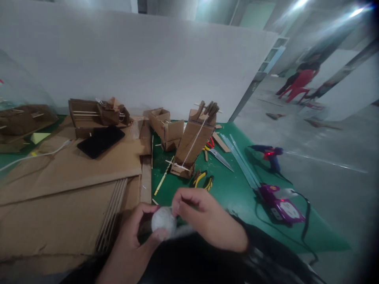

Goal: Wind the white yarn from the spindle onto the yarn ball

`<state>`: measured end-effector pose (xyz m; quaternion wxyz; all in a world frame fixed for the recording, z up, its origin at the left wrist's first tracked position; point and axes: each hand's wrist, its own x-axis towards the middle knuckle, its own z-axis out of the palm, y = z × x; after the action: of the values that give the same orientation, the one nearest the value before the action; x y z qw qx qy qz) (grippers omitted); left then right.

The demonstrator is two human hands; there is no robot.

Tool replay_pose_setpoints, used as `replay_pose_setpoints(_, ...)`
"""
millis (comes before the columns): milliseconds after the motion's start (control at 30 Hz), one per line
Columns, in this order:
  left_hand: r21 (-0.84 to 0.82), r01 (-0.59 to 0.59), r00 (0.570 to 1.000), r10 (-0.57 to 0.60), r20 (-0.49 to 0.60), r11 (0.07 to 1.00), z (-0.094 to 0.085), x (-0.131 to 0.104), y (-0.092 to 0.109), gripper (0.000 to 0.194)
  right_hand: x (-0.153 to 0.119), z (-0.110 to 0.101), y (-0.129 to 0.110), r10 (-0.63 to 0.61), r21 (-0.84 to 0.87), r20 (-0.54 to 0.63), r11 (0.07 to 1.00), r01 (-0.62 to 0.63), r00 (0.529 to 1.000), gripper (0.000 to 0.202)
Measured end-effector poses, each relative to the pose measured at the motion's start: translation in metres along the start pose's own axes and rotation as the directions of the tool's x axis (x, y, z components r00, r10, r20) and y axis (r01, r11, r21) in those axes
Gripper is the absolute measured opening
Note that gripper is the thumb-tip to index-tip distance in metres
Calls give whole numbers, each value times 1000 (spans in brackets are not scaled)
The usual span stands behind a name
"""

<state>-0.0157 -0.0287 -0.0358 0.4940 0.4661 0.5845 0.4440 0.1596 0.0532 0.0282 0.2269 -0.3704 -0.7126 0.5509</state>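
Note:
At the table's near edge, my left hand (134,240) is closed around a white ball of string (163,221), thumb in front and fingers behind. My right hand (204,217) pinches at the ball's right side, its thumb and forefinger together. What lies between those fingertips is too small to make out, perhaps a strand of the string. A blurred pale strip runs below the right hand. Just beyond that hand lie yellow-and-black pliers (203,181). Behind them leans a cardboard model (194,144) with a white string along its face and finger-like pieces on top.
Cardboard sheets (74,173) with a black phone (102,142) cover the left side. Scissors (220,157), clear glue sticks (241,163), a glue gun (269,156) and a purple power strip (281,205) lie right. A white board (142,63) stands behind. A person sits far off.

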Motion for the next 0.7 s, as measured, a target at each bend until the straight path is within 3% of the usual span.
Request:
replay_pose_setpoints(167, -9, -42, 998, 42, -41, 999, -5, 6, -5, 28, -23, 35, 1, -205, -193, -49, 962, 192, 978, 19)
replay_pose_setpoints(333, -102, -35, 996, 27, -81, 994, -5, 6, 0, 32, -21, 56, 20, -198, -112, -30, 975, 194, 980, 29)
replay_pose_setpoints(533, -311, -43, 990, -2, -141, 949, 3, -3, 11, 40, 5, 28, 40, 1, 82, 178, 996, -16, 984, 21)
replay_pose_setpoints(700, -237, 17, 1000, -16, 7, 971, -2, -7, 9, 34, 25, -2, 44, 97, 109, 166, 987, -116, 981, 23)
